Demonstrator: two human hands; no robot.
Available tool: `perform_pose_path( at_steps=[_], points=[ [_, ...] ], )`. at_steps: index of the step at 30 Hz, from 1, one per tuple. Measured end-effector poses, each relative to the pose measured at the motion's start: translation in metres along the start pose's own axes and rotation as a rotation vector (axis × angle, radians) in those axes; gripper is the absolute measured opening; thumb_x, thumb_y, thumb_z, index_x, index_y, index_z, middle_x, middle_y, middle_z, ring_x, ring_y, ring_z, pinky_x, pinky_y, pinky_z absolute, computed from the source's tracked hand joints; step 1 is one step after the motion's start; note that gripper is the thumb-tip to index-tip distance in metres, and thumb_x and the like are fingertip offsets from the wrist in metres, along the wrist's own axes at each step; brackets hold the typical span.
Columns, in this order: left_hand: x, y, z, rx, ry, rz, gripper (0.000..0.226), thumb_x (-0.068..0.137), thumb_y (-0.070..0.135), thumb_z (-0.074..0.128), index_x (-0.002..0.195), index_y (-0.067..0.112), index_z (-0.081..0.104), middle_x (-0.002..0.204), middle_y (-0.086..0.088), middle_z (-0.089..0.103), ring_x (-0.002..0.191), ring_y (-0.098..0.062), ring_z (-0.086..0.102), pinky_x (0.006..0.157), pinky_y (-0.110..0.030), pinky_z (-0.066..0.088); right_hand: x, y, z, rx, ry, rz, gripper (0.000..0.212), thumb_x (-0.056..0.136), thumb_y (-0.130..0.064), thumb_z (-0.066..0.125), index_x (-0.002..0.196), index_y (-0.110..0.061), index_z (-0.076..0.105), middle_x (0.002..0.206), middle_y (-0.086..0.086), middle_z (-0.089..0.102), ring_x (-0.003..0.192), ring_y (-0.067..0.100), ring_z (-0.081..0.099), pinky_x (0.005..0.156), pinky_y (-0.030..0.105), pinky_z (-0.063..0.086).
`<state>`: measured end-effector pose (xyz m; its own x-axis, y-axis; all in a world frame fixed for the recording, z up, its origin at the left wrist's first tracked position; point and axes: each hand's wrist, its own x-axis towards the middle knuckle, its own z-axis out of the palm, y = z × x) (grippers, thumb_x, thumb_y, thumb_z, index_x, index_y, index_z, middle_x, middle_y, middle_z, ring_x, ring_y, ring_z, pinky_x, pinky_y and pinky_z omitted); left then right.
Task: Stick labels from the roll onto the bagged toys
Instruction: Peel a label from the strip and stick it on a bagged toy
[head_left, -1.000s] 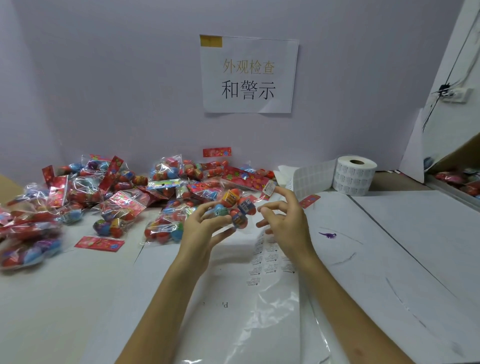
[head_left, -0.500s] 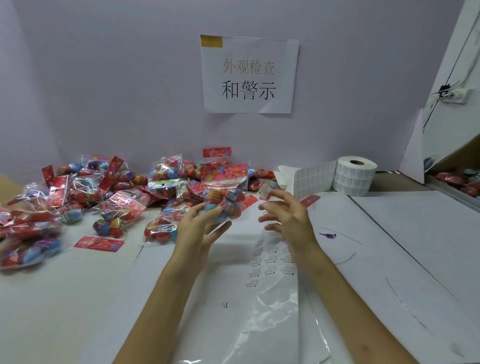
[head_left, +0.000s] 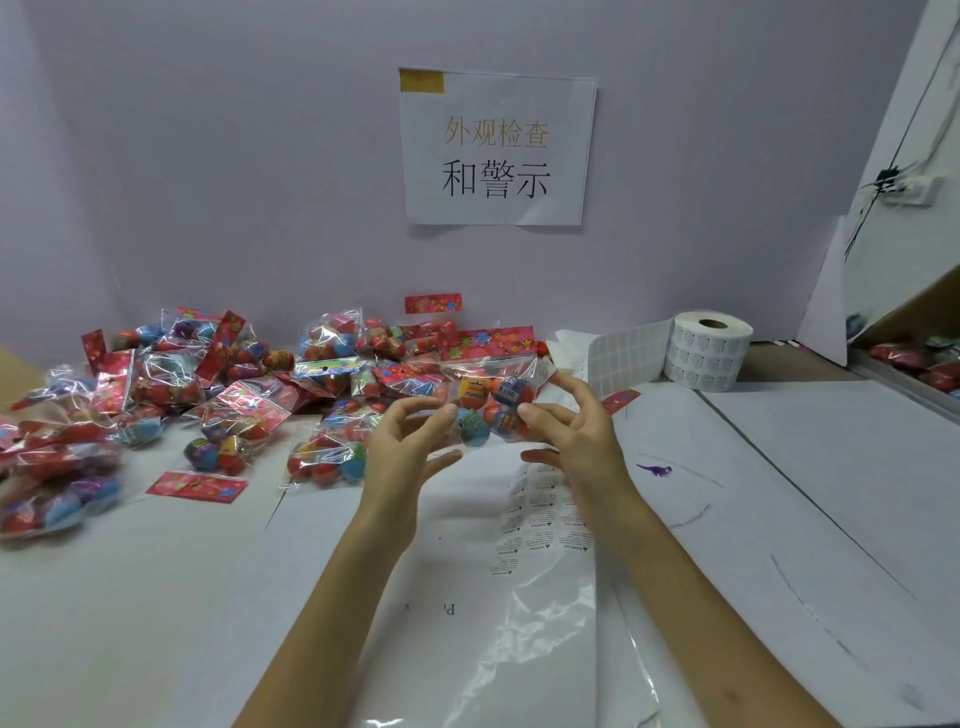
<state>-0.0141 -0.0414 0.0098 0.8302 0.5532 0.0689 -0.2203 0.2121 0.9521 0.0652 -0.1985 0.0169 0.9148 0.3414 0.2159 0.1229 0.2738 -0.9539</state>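
Clear plastic bag of coloured toy balls with red header (head_left: 488, 395) is up off the white surface (head_left: 130, 597), near its back middle. Left grip (head_left: 410, 441) and right grip (head_left: 576, 431) pinch its ends. Pull film taut, seat label on a flat patch, rub outward.

Tabletop (head_left: 831, 493): open front-R & near edge. Obstacles: bagged-toy pile (head_left: 171, 395) L/rear; label roll (head_left: 709, 351) rear-R; wall (head_left: 260, 182) close behind.
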Motion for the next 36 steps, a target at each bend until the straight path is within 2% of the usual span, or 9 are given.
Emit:
perform_pose_path(
  at_steps=[2, 4, 8, 12, 15, 18, 20, 25, 36],
  points=[
    [0.0, 0.0, -0.001, 0.109, 0.069, 0.125, 0.018, 0.092, 0.017, 0.073, 0.107, 0.011, 0.066, 0.101, -0.01, 0.072, 0.085, -0.021, 0.071, 0.067, -0.023, 0.059, -0.001, 0.0, 0.0, -0.055, 0.052, -0.032, 0.054, 0.09, -0.015, 0.074, 0.135, -0.03, 0.047, 0.106, 0.004, 0.074, 0.097, 0.022, 0.073, 0.063, 0.024, 0.056],
    [-0.003, 0.002, 0.002, 0.193, 0.018, 0.195, 0.017, 0.091, 0.022, 0.074, 0.106, 0.016, 0.069, 0.099, -0.004, 0.074, 0.09, -0.021, 0.072, 0.071, -0.025, 0.058, -0.003, -0.001, 0.002, -0.134, 0.053, -0.105, 0.063, 0.089, -0.015, 0.076, 0.139, -0.03, 0.042, 0.104, -0.002, 0.075, 0.096, 0.018, 0.073, 0.069, 0.023, 0.056],
    [-0.01, 0.001, 0.01, 0.242, -0.144, 0.095, 0.049, 0.077, 0.045, 0.076, 0.122, 0.03, 0.065, 0.114, 0.007, 0.072, 0.107, -0.012, 0.069, 0.089, -0.033, 0.059, -0.009, -0.001, 0.005, -0.09, -0.181, -0.178, 0.063, 0.088, -0.02, 0.071, 0.138, -0.038, 0.038, 0.108, -0.003, 0.077, 0.106, 0.01, 0.071, 0.083, 0.015, 0.052],
    [-0.006, 0.001, 0.002, 0.1, -0.054, 0.01, 0.038, 0.088, 0.018, 0.078, 0.123, 0.014, 0.064, 0.115, -0.011, 0.073, 0.104, -0.026, 0.073, 0.091, -0.039, 0.06, -0.008, -0.001, 0.004, -0.147, -0.319, -0.151, 0.065, 0.091, -0.028, 0.062, 0.15, -0.033, 0.033, 0.114, 0.002, 0.076, 0.112, 0.018, 0.069, 0.091, 0.027, 0.052],
    [-0.002, 0.003, -0.002, -0.042, -0.052, -0.079, 0.036, 0.093, 0.012, 0.071, 0.128, 0.005, 0.062, 0.114, -0.016, 0.074, 0.102, -0.026, 0.074, 0.082, -0.031, 0.059, -0.006, -0.002, 0.0, -0.084, -0.298, -0.132, 0.049, 0.092, -0.03, 0.058, 0.139, -0.04, 0.05, 0.102, 0.01, 0.077, 0.082, 0.023, 0.072, 0.076, 0.032, 0.055],
    [-0.002, 0.007, -0.001, -0.18, -0.058, -0.133, 0.032, 0.098, 0.015, 0.065, 0.129, 0.008, 0.061, 0.116, -0.011, 0.075, 0.109, -0.025, 0.071, 0.079, -0.027, 0.06, -0.001, -0.004, -0.004, 0.097, -0.295, 0.009, 0.048, 0.089, -0.032, 0.057, 0.137, -0.027, 0.059, 0.083, 0.013, 0.072, 0.061, 0.016, 0.058, 0.059, 0.026, 0.049],
    [-0.003, 0.008, 0.0, -0.26, -0.085, -0.138, 0.034, 0.097, 0.014, 0.064, 0.13, 0.009, 0.06, 0.121, -0.012, 0.073, 0.113, -0.026, 0.07, 0.085, -0.03, 0.061, 0.0, -0.004, -0.006, 0.235, -0.337, 0.12, 0.05, 0.088, -0.034, 0.058, 0.136, -0.021, 0.062, 0.073, 0.011, 0.065, 0.055, 0.014, 0.05, 0.054, 0.026, 0.045],
    [-0.007, 0.011, -0.001, -0.36, -0.15, -0.127, 0.056, 0.079, 0.019, 0.072, 0.132, 0.009, 0.057, 0.124, -0.014, 0.072, 0.113, -0.027, 0.071, 0.09, -0.032, 0.061, -0.002, -0.005, -0.005, 0.309, -0.481, 0.194, 0.043, 0.09, -0.036, 0.059, 0.13, -0.022, 0.069, 0.065, 0.006, 0.056, 0.053, 0.013, 0.035, 0.053, 0.026, 0.04],
    [-0.009, 0.014, 0.001, -0.364, -0.129, -0.108, 0.06, 0.081, 0.015, 0.071, 0.138, 0.007, 0.052, 0.127, -0.016, 0.069, 0.111, -0.027, 0.072, 0.086, -0.029, 0.061, -0.004, -0.005, -0.003, 0.207, -0.503, 0.179, 0.041, 0.091, -0.035, 0.056, 0.13, -0.029, 0.068, 0.065, 0.005, 0.056, 0.054, 0.012, 0.036, 0.053, 0.025, 0.04]
  ],
)
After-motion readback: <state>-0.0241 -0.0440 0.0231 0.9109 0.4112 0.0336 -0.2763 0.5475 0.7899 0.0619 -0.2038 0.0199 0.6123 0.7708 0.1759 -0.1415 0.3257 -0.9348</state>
